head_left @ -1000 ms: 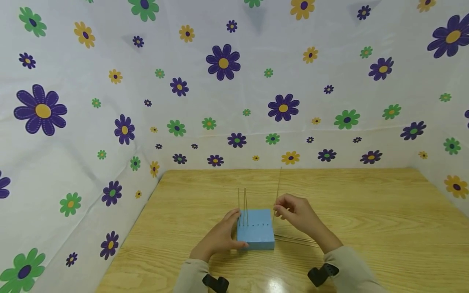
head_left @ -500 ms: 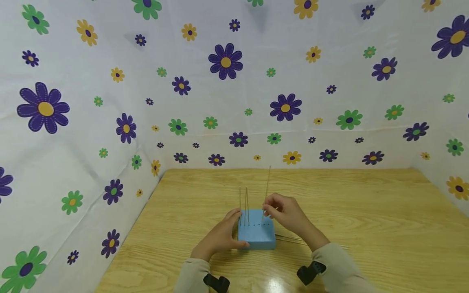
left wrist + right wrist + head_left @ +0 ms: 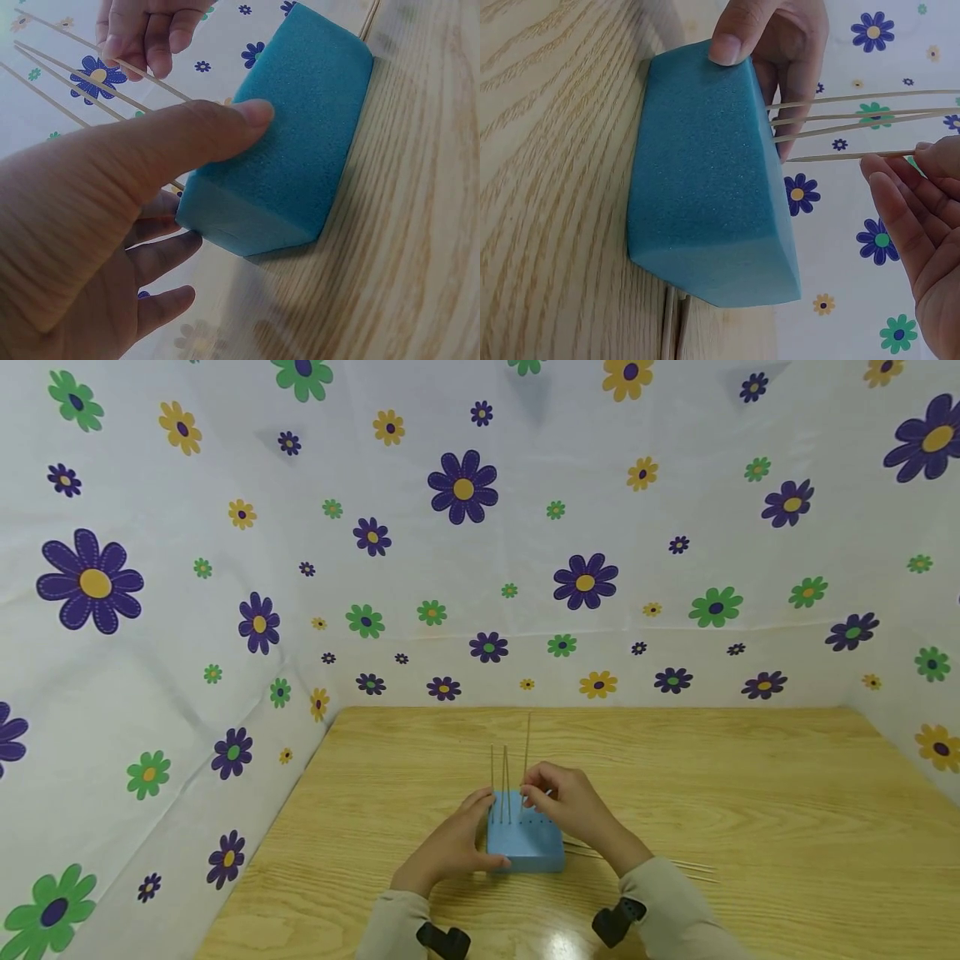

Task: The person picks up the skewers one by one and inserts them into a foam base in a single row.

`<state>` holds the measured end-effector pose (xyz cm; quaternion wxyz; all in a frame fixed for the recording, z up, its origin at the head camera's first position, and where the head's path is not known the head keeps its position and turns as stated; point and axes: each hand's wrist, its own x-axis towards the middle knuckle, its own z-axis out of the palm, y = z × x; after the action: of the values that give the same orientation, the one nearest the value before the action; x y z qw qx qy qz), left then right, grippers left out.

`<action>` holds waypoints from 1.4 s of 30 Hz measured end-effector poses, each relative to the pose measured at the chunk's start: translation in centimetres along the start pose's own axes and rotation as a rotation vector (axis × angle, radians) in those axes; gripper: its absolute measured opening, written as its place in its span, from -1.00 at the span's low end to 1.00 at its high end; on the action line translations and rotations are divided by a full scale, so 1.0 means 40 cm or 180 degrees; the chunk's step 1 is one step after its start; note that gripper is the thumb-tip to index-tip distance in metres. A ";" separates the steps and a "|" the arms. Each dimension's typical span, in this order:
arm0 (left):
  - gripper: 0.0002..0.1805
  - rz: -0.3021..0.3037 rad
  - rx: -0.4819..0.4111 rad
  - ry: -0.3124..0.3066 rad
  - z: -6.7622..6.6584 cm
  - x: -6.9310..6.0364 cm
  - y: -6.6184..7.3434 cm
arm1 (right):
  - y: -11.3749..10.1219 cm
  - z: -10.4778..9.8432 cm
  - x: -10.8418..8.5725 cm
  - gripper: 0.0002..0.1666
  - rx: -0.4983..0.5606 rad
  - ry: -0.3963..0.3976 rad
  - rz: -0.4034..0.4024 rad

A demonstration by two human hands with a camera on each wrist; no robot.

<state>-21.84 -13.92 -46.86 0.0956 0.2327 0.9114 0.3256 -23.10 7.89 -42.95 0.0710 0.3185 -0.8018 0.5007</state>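
A blue foam block (image 3: 525, 853) lies on the table, with a row of small dark holes across its top. My left hand (image 3: 448, 850) grips its left side, thumb on the front face (image 3: 300, 120) and fingers toward the back. Three thin wooden sticks (image 3: 492, 772) stand in the holes at the left end, two of them close together at the top. Between thumb and fingertips, my right hand (image 3: 566, 795) pinches another wooden stick (image 3: 527, 739), nearly upright. Its lower end meets the block's top (image 3: 789, 225) beside the standing sticks; whether it is inside a hole I cannot tell.
Several loose sticks (image 3: 693, 865) lie on the wooden table (image 3: 787, 793) to the right of the block, partly beneath my right forearm. A white cloth with printed flowers (image 3: 525, 543) hangs behind and at both sides of the table.
My right hand has carried its stick leftward from beyond the block's right edge to a spot beside the three standing sticks, and the stick is slightly lower. My left hand keeps its grip.
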 end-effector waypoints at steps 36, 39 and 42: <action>0.05 0.0075 -0.0017 -0.0050 -0.001 -0.001 0.003 | 0.053 0.045 -0.031 -0.93 -0.0686 -0.0227 -0.0082; 0.05 0.0061 0.0009 -0.0053 -0.002 0.001 0.003 | 0.054 0.045 -0.029 -0.92 -0.0680 -0.0233 -0.0067; 0.05 0.0062 0.0033 -0.0045 -0.002 0.002 0.002 | 0.054 0.045 -0.029 -0.93 -0.0621 -0.0244 -0.0015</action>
<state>-21.90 -13.87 -46.75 0.0976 0.2444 0.9101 0.3201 -23.06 7.52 -45.95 0.0721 0.3308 -0.8481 0.4075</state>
